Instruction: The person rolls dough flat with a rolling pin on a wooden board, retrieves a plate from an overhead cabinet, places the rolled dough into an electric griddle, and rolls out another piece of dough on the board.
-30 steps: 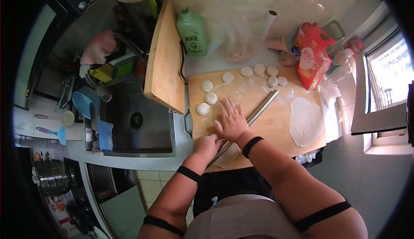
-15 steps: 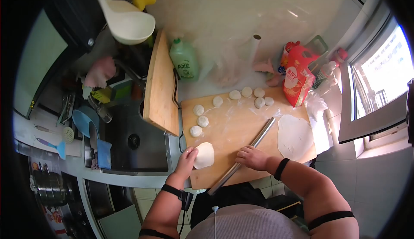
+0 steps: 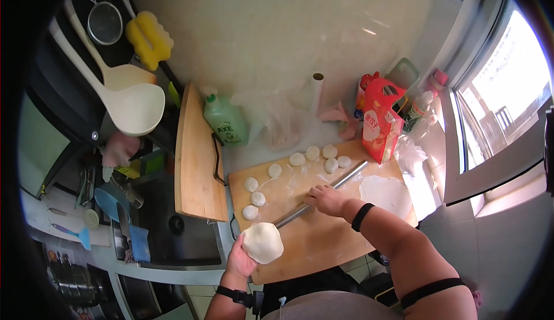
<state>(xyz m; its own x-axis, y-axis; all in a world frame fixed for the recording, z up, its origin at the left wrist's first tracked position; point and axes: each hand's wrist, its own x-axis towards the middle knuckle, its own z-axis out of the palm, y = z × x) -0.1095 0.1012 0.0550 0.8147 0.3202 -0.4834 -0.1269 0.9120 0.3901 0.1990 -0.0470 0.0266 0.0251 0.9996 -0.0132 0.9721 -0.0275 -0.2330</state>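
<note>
My left hand point(image 3: 240, 259) holds up a flat round of dough point(image 3: 263, 243) by its left side, near the front left of the wooden board point(image 3: 311, 257). With the fingers curled over it, my right hand point(image 3: 326, 199) grips the middle of a metal rolling pin point(image 3: 351, 174) that lies slantwise across the board. The pin's lower left end passes behind the dough round. Several small dough balls point(image 3: 258, 199) line the board's left and back edges. A larger rolled-out dough sheet point(image 3: 385, 195) lies flat at the board's right side.
A second wooden board point(image 3: 199, 158) stands upright between the sink point(image 3: 190, 245) and a green AXE bottle point(image 3: 225, 121). A red bag point(image 3: 381, 121) stands behind the board at the right. White ladles point(image 3: 135, 109) hang at upper left. An open window point(image 3: 502, 95) is at right.
My left hand has lifted the dough round off the board. The rolling pin has turned to a flatter slant and moved farther back with my right hand. The view has shifted too.
</note>
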